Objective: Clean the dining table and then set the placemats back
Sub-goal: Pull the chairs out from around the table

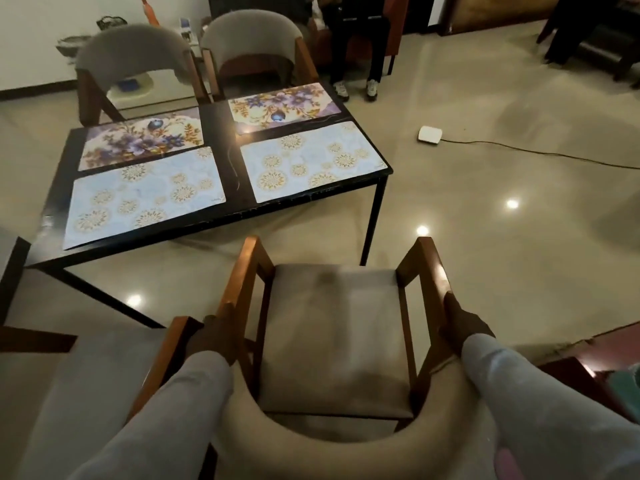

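Note:
The black dining table (pixel 221 133) stands ahead and to the left. Several placemats lie flat on it: two purple floral placemats (pixel 142 140) (pixel 282 107) along the far side and two pale blue placemats (pixel 145 199) (pixel 313 161) with gold medallions along the near side. In front of me is a wooden chair (pixel 334 337) with a beige seat, away from the table. My left hand (pixel 213 337) grips its left armrest and my right hand (pixel 464 327) grips its right armrest.
Two more chairs (pixel 135 57) (pixel 254 43) stand at the table's far side and another chair (pixel 90 372) is beside me on the left. A person (pixel 356 39) sits beyond the table. A white device (pixel 429 134) with a cable lies on the glossy floor to the right.

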